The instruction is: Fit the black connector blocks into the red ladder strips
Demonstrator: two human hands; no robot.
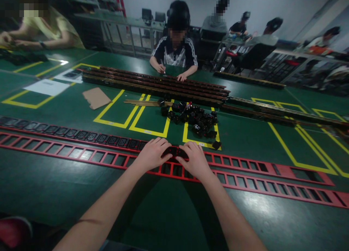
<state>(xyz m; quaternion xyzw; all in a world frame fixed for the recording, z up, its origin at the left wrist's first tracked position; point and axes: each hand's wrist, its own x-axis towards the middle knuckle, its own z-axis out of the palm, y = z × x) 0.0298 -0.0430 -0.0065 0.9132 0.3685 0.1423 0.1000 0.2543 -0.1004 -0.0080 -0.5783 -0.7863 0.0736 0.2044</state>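
My left hand (152, 154) and my right hand (194, 160) rest side by side on the far one of two long red slotted strips (245, 163), both pressing small black parts (174, 152) that sit in its slots. The fingers curl over the parts, so how they are gripped is hidden. Left of my hands the far strip's slots hold a row of black parts (68, 134); right of them the slots are bare. The near red strip (81, 154) runs under my wrists. A pile of loose black parts (196, 120) lies just beyond my hands.
Long dark brown strips (163, 85) lie across the green table (163, 214), where a person opposite works on them. A cardboard piece (96, 97), papers (47, 86) and yellow tape outlines (300, 149) mark the table. Other people sit at the far left and behind.
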